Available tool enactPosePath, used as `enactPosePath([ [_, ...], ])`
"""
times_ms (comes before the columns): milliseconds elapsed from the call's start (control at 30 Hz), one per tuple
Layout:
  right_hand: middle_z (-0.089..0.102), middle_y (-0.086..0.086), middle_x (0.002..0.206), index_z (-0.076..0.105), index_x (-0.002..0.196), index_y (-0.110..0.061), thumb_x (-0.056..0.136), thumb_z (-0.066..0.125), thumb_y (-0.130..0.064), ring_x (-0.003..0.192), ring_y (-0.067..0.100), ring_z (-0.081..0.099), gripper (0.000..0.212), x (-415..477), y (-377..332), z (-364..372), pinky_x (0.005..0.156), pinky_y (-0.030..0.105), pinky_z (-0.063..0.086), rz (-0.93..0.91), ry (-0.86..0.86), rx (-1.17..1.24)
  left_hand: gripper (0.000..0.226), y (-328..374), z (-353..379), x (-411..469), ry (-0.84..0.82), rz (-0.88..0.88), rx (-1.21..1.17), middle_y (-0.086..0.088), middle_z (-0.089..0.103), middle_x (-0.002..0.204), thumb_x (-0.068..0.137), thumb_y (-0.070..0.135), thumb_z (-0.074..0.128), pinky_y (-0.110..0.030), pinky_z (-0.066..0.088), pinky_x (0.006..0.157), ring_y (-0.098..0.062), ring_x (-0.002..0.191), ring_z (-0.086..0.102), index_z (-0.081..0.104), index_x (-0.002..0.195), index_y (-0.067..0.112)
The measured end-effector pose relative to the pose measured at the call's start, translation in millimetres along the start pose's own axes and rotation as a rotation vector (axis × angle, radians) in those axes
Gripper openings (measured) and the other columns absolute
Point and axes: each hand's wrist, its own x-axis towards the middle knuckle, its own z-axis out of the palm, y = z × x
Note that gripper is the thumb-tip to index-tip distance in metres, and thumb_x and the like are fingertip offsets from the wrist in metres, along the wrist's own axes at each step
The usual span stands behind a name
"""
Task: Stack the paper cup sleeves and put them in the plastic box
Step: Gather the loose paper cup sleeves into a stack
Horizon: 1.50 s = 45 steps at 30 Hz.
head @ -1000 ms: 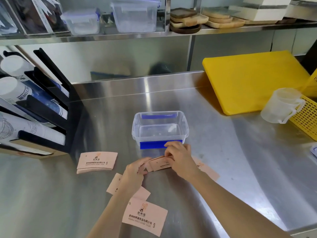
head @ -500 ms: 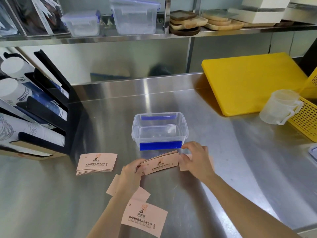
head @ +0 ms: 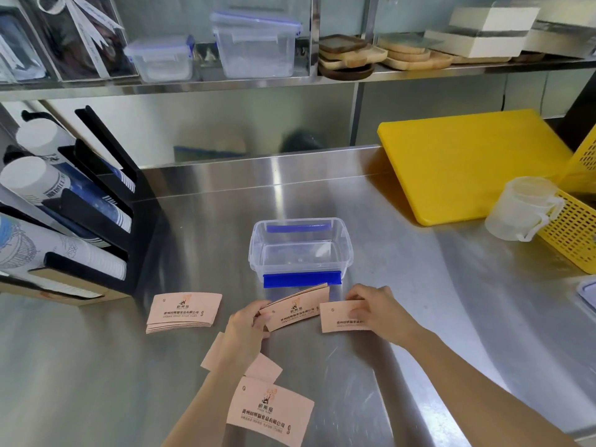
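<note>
- Our left hand (head: 246,324) pinches one end of a small bundle of sleeves (head: 295,309), tilted up just in front of the empty plastic box (head: 300,250).
- Our right hand (head: 375,309) presses fingers flat on a loose sleeve (head: 338,317) lying on the counter (head: 419,285) — whether it is actually gripped, we cannot tell.
- To do this well, we slide that sleeve under or onto the bundle with curved edges matched and print facing the same way, then square the ends.
- A stacked pile (head: 183,312) sits to the left; two more loose sleeves (head: 269,411) lie nearer us.
- Compared with half a second ago, our right hand sits further right on the loose sleeve — the bundle is now held by the left alone.
</note>
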Motion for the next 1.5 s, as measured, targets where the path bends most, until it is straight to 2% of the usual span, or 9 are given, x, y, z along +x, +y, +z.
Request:
enactPosePath([
  [133, 0.057, 0.003, 0.110, 0.047, 0.099, -0.019, 0.087, 0.055, -0.013, 0.095, 0.019, 0.055, 0.015, 1, -20, 13, 0.069, 0.016, 0.044, -0.106, 0.108, -0.020, 0.022, 4, -2, -6, -0.022, 0.016, 0.048, -0.012, 0.069, 0.104, 0.092, 0.008, 0.048, -0.045, 0.056, 0.086, -0.029, 0.096, 0.065, 0.064, 0.107, 0.013],
  [233, 0.042, 0.003, 0.130, 0.046, 0.122, -0.010, 0.088, 0.056, -0.012, 0.110, 0.023, 0.052, 0.036, 4, -31, 29, 0.091, 0.029, 0.047, -0.196, 0.195, -0.155, 0.024, 10, -3, -12, -0.062, 0.053, 0.078, -0.010, 0.068, 0.100, 0.091, 0.004, 0.049, -0.043, 0.056, 0.087, -0.031, 0.099, 0.063, 0.067, 0.102, 0.015],
  [400, 0.066, 0.002, 0.086, 0.066, 0.073, -0.015, 0.053, 0.087, -0.028, 0.077, 0.022, 0.064, 0.032, 9, -49, 47, 0.068, 0.033, 0.054, -0.268, 0.359, -0.482, 0.051, 7, -9, -15, -0.103, 0.073, 0.057, -0.012, 0.071, 0.095, 0.086, 0.003, 0.053, -0.046, 0.054, 0.091, -0.032, 0.096, 0.064, 0.066, 0.073, 0.050],
  [567, 0.062, 0.003, 0.093, 0.057, 0.087, -0.013, 0.078, 0.067, -0.041, 0.089, 0.021, 0.056, 0.032, 13, -57, 54, 0.091, 0.035, 0.041, -0.205, 0.293, -0.392, 0.031, 11, -11, -21, -0.145, 0.094, 0.224, 0.004, 0.069, 0.105, 0.083, 0.016, 0.063, -0.006, 0.042, 0.077, -0.011, 0.092, 0.059, 0.063, 0.112, 0.024],
  [833, 0.066, 0.000, 0.088, 0.055, 0.089, -0.015, 0.079, 0.059, -0.045, 0.075, 0.010, 0.055, 0.032, 8, -72, 59, 0.074, 0.021, 0.045, -0.423, 0.541, 0.026, 0.017, 3, -34, -18, 0.080, 0.050, 0.147, -0.007, 0.069, 0.079, 0.084, 0.013, 0.055, -0.049, 0.056, 0.079, -0.030, 0.080, 0.065, 0.066, 0.084, 0.027],
  [1033, 0.053, -0.004, 0.082, 0.047, 0.078, -0.020, 0.069, 0.065, -0.058, 0.077, 0.017, 0.046, 0.043, -15, -102, 73, 0.070, 0.028, 0.038, -0.455, -0.337, -0.364, 0.018, -8, -54, -19, 0.216, 0.012, 0.159, -0.008, 0.068, 0.085, 0.088, 0.015, 0.054, -0.040, 0.051, 0.073, -0.030, 0.081, 0.062, 0.065, 0.103, 0.014],
  [1167, 0.053, 0.007, 0.118, 0.046, 0.114, -0.014, 0.060, 0.069, -0.064, 0.110, 0.026, 0.046, 0.077, -18, -107, 98, 0.101, 0.041, 0.032, -0.446, -0.444, -0.637, 0.017, -11, -51, -29, 0.221, -0.011, 0.133, -0.006, 0.070, 0.090, 0.087, 0.013, 0.053, -0.039, 0.049, 0.070, -0.028, 0.082, 0.061, 0.066, 0.097, 0.017],
  [1333, 0.053, 0.012, 0.121, 0.050, 0.118, -0.010, 0.068, 0.073, -0.045, 0.114, 0.028, 0.046, 0.065, -11, -115, 95, 0.104, 0.038, 0.029, -0.365, -0.560, -0.644, 0.018, -17, -52, -30, 0.219, -0.028, 0.137, -0.006, 0.069, 0.090, 0.087, 0.015, 0.055, -0.033, 0.047, 0.068, -0.025, 0.082, 0.061, 0.066, 0.102, 0.017],
  [1500, 0.058, 0.006, 0.098, 0.044, 0.092, -0.014, 0.082, 0.062, -0.011, 0.084, 0.023, 0.050, 0.021, -7, -121, 77, 0.062, 0.026, 0.040, -0.289, -0.635, -0.447, 0.016, -14, -54, -28, 0.208, -0.049, 0.136, -0.005, 0.068, 0.088, 0.086, 0.013, 0.055, -0.043, 0.052, 0.078, -0.029, 0.085, 0.063, 0.066, 0.097, 0.018],
])
